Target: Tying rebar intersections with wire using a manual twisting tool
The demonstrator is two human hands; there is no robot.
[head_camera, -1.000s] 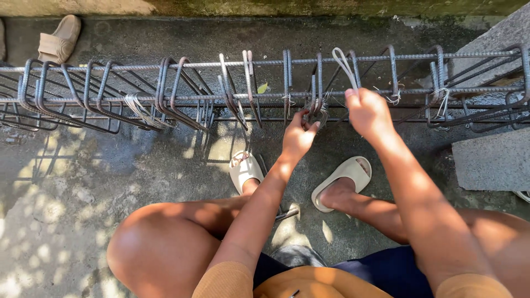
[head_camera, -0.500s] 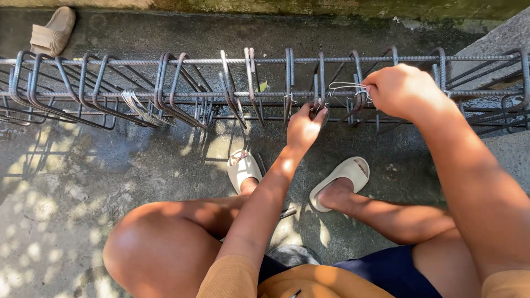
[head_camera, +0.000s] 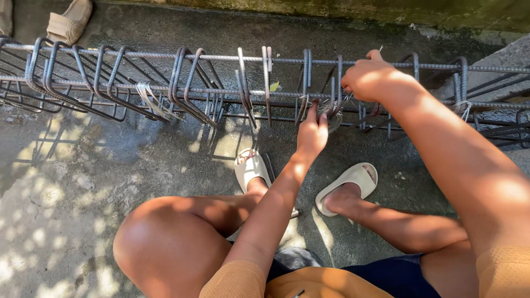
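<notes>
While 2 hands (head_camera: 312, 132) (head_camera: 371, 78) grip it, rebar cage (head_camera: 221, 58) runs left-right.

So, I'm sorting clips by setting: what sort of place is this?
Likely an outdoor building-site yard: a long steel rebar cage lies on sunlit, cracked concrete ground beside a mossy wall.

left hand (head_camera: 312, 131): arm outstretched, fingers pinched | right hand (head_camera: 369, 77): raised, fisted grip
</notes>
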